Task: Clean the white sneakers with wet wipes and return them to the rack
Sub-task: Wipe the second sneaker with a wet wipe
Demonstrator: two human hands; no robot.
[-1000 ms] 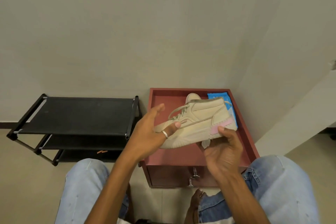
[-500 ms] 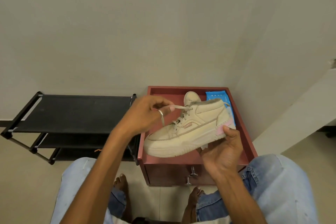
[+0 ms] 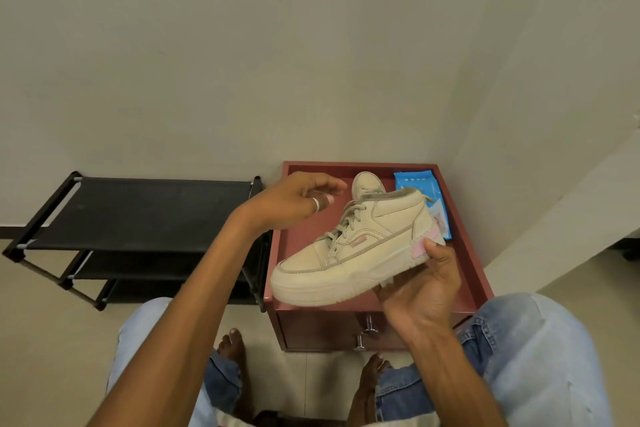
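My right hand holds an off-white high-top sneaker from under its sole and heel, toe pointing left, above the red drawer-top table. The heel has a pink patch. A bit of white wipe seems to peek out under the sole by my right palm. My left hand, wearing a ring, hovers just left of the laces with fingers loosely curled and nothing in it. The second sneaker shows only its heel behind the held one. A blue pack of wet wipes lies at the table's back right.
A black shoe rack with bare shelves stands to the left, against the wall. The red table has drawer knobs at its front. My knees in blue jeans and bare feet are below, on the tiled floor.
My left hand let go of the lace and drew back to the left. The sneaker stayed in my right hand, its toe tipped slightly lower.
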